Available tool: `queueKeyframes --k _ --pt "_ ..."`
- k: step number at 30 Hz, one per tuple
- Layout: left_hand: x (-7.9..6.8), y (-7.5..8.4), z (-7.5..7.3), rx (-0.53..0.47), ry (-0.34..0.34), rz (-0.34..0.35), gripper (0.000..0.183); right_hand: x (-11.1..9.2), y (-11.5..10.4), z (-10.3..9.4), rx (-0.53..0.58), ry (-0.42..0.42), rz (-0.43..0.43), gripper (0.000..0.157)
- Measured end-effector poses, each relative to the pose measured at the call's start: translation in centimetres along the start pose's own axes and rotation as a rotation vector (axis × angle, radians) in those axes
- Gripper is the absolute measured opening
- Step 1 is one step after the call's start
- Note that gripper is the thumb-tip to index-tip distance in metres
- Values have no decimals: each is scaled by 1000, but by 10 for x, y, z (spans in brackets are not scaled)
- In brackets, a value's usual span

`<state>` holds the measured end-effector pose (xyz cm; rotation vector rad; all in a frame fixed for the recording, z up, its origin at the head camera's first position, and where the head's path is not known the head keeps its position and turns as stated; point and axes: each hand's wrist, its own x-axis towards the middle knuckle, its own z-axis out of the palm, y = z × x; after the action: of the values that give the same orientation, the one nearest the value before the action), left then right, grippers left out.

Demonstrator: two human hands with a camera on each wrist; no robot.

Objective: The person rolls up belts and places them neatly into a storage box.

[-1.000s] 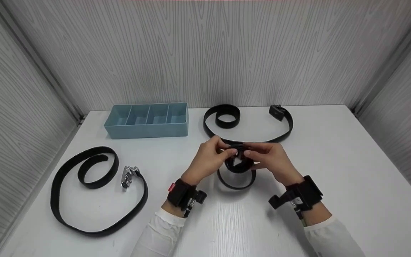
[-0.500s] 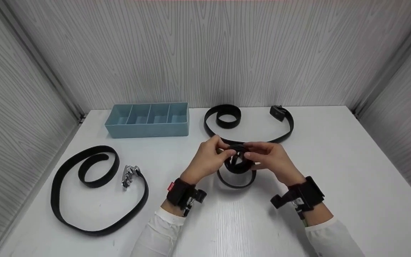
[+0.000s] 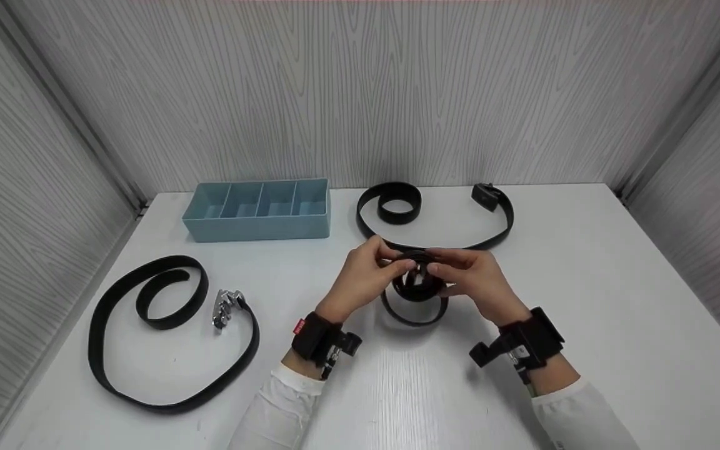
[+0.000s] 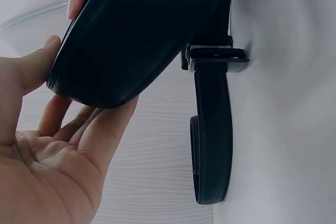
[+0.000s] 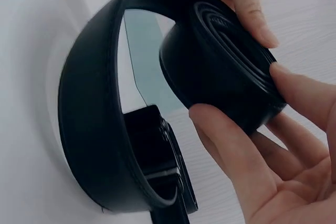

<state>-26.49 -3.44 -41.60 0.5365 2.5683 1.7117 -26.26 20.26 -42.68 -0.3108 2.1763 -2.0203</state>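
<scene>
A black belt (image 3: 419, 294) is wound into a coil, held above the white table between both hands. My left hand (image 3: 363, 278) pinches the coil's left upper side with thumb and fingers. On the opposite side, my right hand (image 3: 482, 284) grips it, thumb close to the left thumb. Several tight layers of the coil (image 5: 226, 51) show in the right wrist view. From it hangs a wide loop of strap (image 5: 86, 103), which curves round near a dark buckle (image 4: 218, 59). Part of the coil is hidden behind the fingers.
Behind the hands lies another black belt (image 3: 399, 219), loosely curled, with a dark buckle (image 3: 485, 197). A third belt (image 3: 97, 337) with a silver buckle (image 3: 225, 306) is spread at the left. A blue box (image 3: 257, 229) with several compartments stands at the back left, near the wall.
Both hands stay in nearly the same place. The strap inside the coil has shifted slightly between the fingertips, and the pale gap in its middle has changed shape.
</scene>
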Motion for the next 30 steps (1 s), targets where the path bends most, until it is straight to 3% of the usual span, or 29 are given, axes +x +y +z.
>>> queueKeyframes --k 8,18,24,30 --pt "1 0 0 -17 6 19 25 1 2 -1 7 -10 5 47" --pt "-1 0 0 15 -50 19 23 0 -2 -5 -159 -88 11 48" --pt "0 0 1 0 1 24 31 1 0 -4 -65 -43 -18 47" --pt "1 0 1 -42 57 33 32 3 3 -4 43 23 10 50"
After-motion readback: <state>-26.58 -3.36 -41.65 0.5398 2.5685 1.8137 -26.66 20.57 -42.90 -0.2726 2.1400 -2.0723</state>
